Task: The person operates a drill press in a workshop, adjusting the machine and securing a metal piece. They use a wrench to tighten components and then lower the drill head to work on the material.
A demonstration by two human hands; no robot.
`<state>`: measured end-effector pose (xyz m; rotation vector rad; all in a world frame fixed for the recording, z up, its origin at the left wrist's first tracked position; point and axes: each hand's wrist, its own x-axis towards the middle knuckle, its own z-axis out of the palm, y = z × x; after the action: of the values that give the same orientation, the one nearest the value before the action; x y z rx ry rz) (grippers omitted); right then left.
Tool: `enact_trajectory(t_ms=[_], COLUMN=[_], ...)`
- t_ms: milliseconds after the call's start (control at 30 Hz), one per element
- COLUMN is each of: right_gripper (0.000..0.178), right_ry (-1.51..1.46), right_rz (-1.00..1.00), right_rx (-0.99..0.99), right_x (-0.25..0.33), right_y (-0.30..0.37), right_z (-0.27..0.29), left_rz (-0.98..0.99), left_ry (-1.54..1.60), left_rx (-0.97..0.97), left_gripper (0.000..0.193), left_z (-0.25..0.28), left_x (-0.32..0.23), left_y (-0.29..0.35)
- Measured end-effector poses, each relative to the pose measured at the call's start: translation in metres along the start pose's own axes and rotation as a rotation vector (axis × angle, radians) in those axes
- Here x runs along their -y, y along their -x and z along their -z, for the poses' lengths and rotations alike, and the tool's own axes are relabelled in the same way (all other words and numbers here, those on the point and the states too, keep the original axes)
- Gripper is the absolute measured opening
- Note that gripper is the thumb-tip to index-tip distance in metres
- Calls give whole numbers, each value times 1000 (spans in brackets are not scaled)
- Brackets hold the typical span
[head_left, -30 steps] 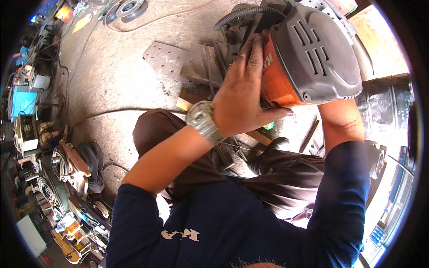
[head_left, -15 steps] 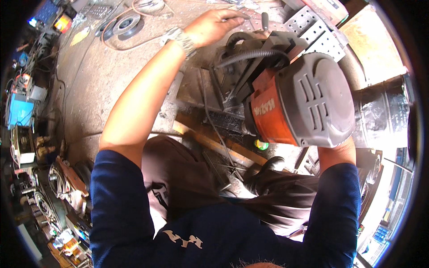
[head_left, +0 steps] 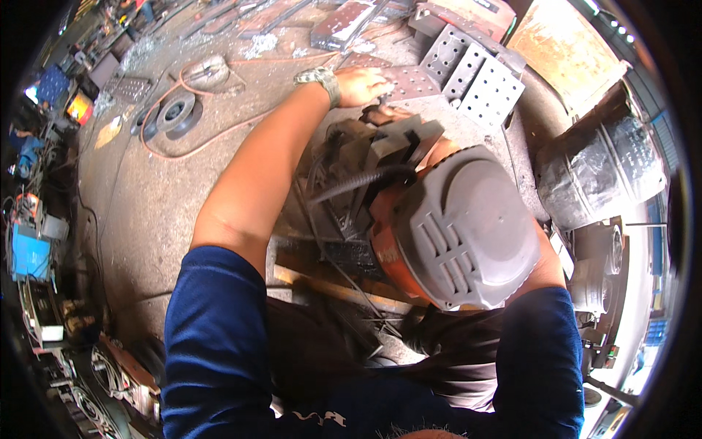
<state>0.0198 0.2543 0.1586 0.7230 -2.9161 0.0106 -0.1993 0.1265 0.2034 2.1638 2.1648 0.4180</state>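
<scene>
My left hand (head_left: 360, 85), with a metal watch (head_left: 320, 76) on the wrist, reaches far forward and grips the near edge of a grey perforated steel plate (head_left: 411, 79). A big power tool with an orange body and a grey motor cap (head_left: 464, 227) stands between my arms, with a black ribbed cable (head_left: 358, 183) running to it. My right forearm passes behind the tool. Only the fingers of my right hand (head_left: 387, 113) show, just under the plate, and what they hold is hidden.
More perforated steel plates (head_left: 479, 77) lie beyond the hands. An orange cable (head_left: 219, 128) and a round flange (head_left: 175, 111) lie on the concrete floor at left. A dented metal drum (head_left: 599, 175) stands at right, a wooden strip (head_left: 329, 287) by my knees, machine clutter (head_left: 36, 249) far left.
My left hand left the tool's orange body, swung out forward and now grips the perforated plate. The tool sits lower and more central in view.
</scene>
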Motion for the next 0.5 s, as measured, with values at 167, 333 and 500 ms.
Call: enact_trajectory(t_ms=[167,333,500], right_gripper=[56,58,59], right_ry=[44,49,116], right_rz=[34,83,68], right_rx=[4,-18,91], right_x=[-13,-19,-26], right_y=[-22,-53,-60], right_z=[-6,-18,-6], left_rz=[-122,98,213], left_ry=[-189,-313,-118], left_rx=[29,69,-77], left_gripper=[38,50,51], left_z=[-9,-20,-12], left_x=[3,22,23], left_y=[-18,3,12])
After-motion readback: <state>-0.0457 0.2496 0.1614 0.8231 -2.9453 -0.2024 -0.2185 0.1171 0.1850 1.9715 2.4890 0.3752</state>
